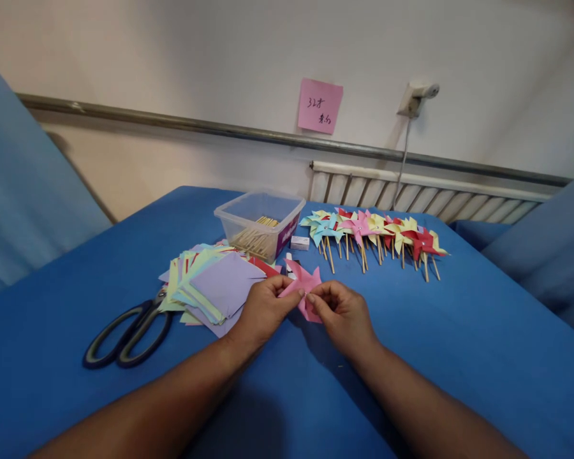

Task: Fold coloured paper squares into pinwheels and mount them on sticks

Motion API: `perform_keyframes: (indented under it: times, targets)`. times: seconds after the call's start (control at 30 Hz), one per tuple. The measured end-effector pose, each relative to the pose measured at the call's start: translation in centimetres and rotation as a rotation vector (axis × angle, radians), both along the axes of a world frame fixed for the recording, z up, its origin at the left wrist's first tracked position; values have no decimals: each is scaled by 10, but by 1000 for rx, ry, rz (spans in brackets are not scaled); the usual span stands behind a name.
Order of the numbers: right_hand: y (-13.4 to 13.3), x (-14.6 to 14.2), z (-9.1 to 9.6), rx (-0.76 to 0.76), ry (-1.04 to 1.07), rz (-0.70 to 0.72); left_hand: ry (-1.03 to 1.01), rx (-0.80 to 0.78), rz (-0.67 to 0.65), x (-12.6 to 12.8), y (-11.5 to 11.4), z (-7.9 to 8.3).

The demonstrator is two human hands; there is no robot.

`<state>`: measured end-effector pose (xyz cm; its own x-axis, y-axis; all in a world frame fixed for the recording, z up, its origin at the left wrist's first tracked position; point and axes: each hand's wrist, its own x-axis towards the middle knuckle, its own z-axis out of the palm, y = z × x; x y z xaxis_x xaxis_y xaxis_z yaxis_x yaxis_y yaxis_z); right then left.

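Note:
A pink paper pinwheel, its blades folded in, is held up between my two hands above the table. My left hand pinches its left side, thumb toward the centre. My right hand is closed with thumb and forefinger at the pinwheel's middle; whether a small pin sits there I cannot make out. No stick shows on this pinwheel. Left of my left hand lies a pile of coloured paper squares, lilac on top. Behind the pinwheel a small bottle is partly hidden.
Large dark-handled scissors lie at the left, blades partly under the paper. A clear plastic box holds wooden sticks. Beside it is a small white box. Several finished pinwheels on sticks lie at the back right, before a radiator.

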<state>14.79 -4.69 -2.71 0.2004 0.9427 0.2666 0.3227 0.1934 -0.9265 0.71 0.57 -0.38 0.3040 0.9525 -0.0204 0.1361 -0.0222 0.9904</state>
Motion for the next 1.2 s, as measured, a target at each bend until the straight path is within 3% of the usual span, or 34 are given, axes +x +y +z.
perform_keyframes:
  times: [0.4,0.67,1.2]
  targets:
    - [-5,4,6,-40,67,1,14,39,-85,-1,-4,2]
    - [-3,6,1,-9,63,8,2,7,-46,-1,-4,3]
    - [-8,6,5,27,-16,-9,80,93,-18,0,-11,11]
